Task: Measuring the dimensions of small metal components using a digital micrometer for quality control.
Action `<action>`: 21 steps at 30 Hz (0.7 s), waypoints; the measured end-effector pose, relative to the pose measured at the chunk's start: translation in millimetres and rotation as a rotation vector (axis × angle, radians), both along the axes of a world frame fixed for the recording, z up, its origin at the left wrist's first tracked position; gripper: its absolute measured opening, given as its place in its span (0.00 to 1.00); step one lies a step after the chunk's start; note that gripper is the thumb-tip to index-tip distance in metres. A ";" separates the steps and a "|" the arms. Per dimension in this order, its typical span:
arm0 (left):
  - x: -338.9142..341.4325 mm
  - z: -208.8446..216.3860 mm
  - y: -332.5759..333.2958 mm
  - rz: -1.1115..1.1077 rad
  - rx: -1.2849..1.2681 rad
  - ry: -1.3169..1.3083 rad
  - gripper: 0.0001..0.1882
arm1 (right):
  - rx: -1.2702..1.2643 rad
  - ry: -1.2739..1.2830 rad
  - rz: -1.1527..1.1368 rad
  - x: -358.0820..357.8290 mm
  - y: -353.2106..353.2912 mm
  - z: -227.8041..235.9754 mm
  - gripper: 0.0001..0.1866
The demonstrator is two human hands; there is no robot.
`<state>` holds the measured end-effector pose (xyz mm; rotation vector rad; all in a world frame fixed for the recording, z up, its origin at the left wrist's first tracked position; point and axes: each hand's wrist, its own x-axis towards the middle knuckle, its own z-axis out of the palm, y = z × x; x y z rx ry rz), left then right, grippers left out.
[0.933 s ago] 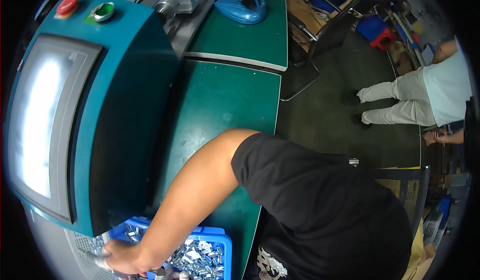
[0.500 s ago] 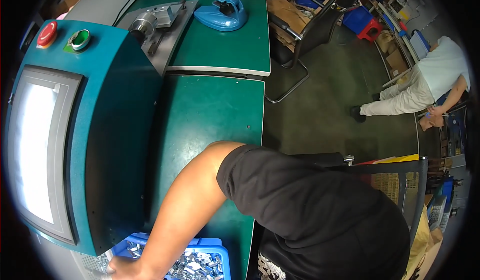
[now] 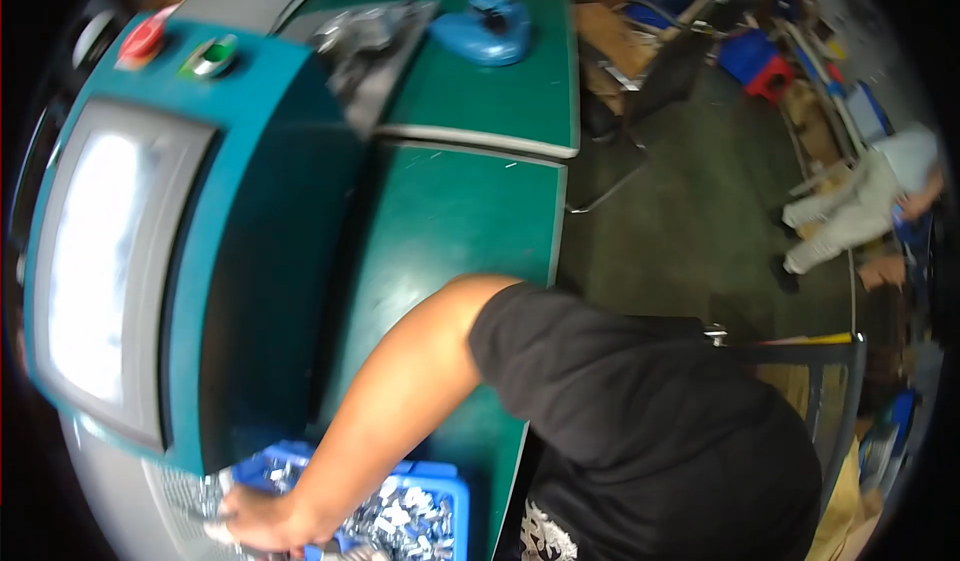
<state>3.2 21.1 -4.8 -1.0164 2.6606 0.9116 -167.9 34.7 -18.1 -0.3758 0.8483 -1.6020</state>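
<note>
My right hand (image 3: 262,521) is low at the left, past the near corner of the teal machine (image 3: 270,261). Its fingers look curled together, with something white at the tips; blur hides what they hold, if anything. A pale perforated tray (image 3: 180,506) lies beside the fingertips. Under my forearm sits a blue bin (image 3: 460,491) with many small shiny metal parts (image 3: 405,511) in it. My left hand is out of the picture.
The machine carries a lit screen (image 3: 105,271), a red button (image 3: 142,41) and a green one (image 3: 212,58). A blue clamp stand (image 3: 485,36) stands on the far green table (image 3: 480,111). A black chair (image 3: 660,81) and another person (image 3: 855,211) are at the right.
The whole view has shifted, so the machine and tables appear further right. More of my right hand shows above the lower edge. The other person's pose has changed slightly.
</note>
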 end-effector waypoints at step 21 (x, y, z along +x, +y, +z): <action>-4.2 7.8 -16.1 0.284 0.673 0.728 0.11 | -0.026 0.024 0.064 -19.6 32.7 18.0 0.25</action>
